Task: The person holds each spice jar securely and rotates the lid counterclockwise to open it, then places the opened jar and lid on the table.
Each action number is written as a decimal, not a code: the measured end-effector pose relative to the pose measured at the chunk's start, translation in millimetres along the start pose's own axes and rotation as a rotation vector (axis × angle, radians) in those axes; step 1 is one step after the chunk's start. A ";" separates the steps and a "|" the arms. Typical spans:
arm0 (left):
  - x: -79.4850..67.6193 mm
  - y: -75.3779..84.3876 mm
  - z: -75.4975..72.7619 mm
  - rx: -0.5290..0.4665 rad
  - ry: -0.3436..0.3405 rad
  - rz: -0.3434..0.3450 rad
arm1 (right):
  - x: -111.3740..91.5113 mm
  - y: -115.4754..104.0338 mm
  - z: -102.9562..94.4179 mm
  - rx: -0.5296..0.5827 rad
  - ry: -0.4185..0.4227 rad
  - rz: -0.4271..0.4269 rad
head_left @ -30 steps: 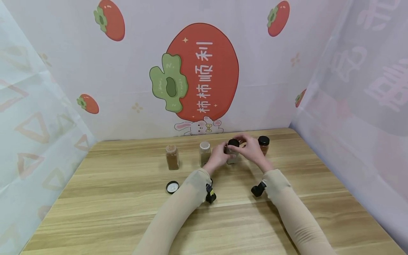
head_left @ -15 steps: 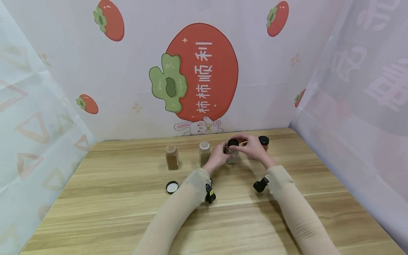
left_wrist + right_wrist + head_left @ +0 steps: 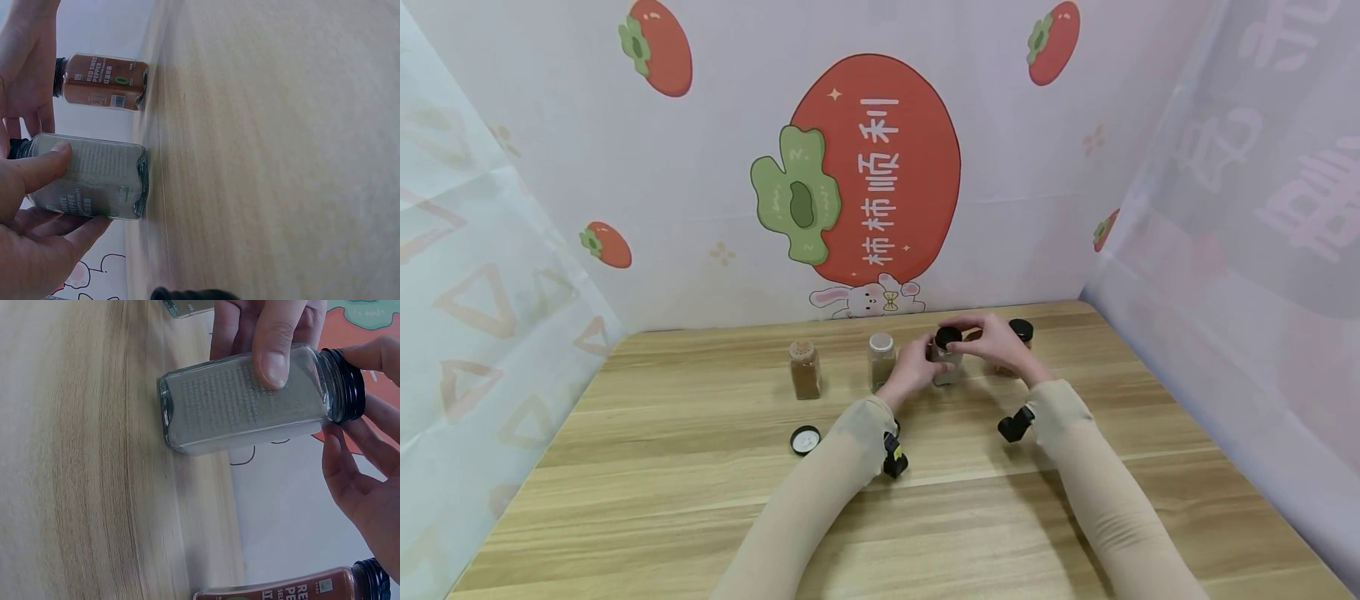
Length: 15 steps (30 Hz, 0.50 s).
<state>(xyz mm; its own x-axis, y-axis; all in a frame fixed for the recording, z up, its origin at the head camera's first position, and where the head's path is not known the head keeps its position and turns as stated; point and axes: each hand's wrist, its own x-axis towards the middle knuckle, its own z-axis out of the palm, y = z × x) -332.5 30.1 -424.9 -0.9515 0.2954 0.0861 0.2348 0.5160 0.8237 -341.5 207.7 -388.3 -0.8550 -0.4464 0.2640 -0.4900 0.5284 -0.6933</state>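
Note:
A square glass spice jar of pale grey powder (image 3: 219, 403), its label reading white pepper in the left wrist view, stands upright near the back of the table. My left hand (image 3: 913, 368) grips its body, with the thumb (image 3: 47, 167) along one side and the fingers round the other. On the jar's neck sits a black lid (image 3: 350, 385). My right hand (image 3: 995, 343) pinches that lid between thumb and fingertips. Just right of it stands a red sweet pepper jar (image 3: 106, 81) with a black lid, partly hidden by the right hand in the head view.
To the left stand a jar with a pale top (image 3: 882, 365) and a brown spice jar (image 3: 807, 377) with a holed shaker top. A loose black lid (image 3: 806, 440) lies inside up in front of them. A printed cloth (image 3: 715, 208) hangs behind the wooden table (image 3: 662, 475).
My right wrist has swung slightly outward to the right, turning the hand about the lid. The left hand and the white pepper jar have stayed in place.

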 end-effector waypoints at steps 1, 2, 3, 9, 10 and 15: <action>-0.1 0.1 0.0 0.000 0.000 0.001 | -1.0 -4.4 -0.8 0.000 -0.008 -0.009; -0.1 0.0 0.1 -0.001 0.001 0.003 | -2.1 -9.2 -1.8 0.003 -0.016 -0.017; -0.1 -0.1 0.1 0.000 0.002 0.004 | -3.0 -13.7 -2.8 0.007 -0.022 -0.020; 0.0 0.2 -0.1 0.005 0.003 0.003 | -6.9 -31.9 -8.0 0.006 -0.048 -0.019; 0.0 0.3 -0.1 0.006 0.004 0.002 | -6.5 -29.9 -7.5 0.006 -0.046 -0.021; -0.2 0.7 0.0 0.005 0.004 0.000 | -3.3 -10.3 -1.4 0.018 -0.023 -0.026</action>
<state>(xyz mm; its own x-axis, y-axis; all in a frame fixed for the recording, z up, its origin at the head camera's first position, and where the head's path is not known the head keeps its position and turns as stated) -332.2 30.4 -424.3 -0.9522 0.2925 0.0881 0.2357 0.5202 0.8209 -333.8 204.8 -381.1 -0.8377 -0.4765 0.2667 -0.5087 0.5034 -0.6985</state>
